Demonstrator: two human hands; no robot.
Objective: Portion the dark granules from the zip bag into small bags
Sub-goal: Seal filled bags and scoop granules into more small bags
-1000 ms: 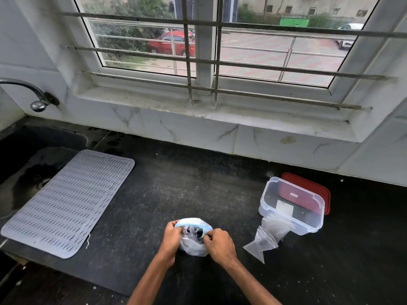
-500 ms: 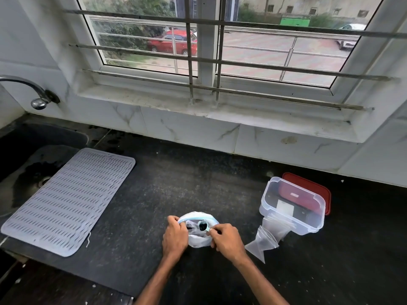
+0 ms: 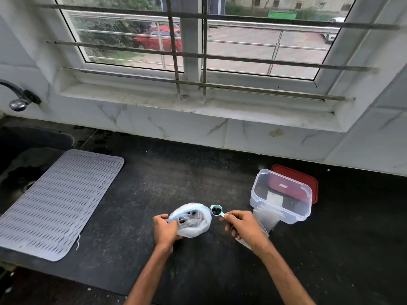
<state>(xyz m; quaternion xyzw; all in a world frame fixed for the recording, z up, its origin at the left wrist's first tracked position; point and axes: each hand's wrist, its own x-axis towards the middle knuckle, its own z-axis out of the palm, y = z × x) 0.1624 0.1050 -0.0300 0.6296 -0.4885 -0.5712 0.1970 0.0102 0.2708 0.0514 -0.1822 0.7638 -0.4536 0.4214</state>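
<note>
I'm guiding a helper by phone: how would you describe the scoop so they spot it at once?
On the black counter under the window, look between the white zip bag and the clear box. The right hand pinches a handle there; the scoop is its small round teal cup of dark granules, the only handled tool.

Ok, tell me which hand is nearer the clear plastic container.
Right. The right hand, holding the teal scoop, sits just left of the clear container; the left hand grips the zip bag farther left.
</note>
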